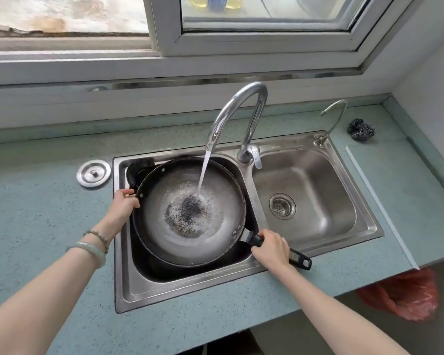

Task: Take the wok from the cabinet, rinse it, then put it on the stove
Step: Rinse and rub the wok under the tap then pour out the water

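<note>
The dark metal wok sits in the left basin of the steel sink, under the tall faucet. Water streams from the spout into the wok's middle, splashing around a dark patch there. My left hand grips the wok's rim by its small side handle. My right hand is wrapped around the long black handle, which points toward the front right over the sink's edge.
The right basin has an open drain strainer. A round metal sink plug lies on the blue-green counter at left. A steel wool scrubber and a thin small tap sit back right. A red plastic bag hangs below the counter's right end.
</note>
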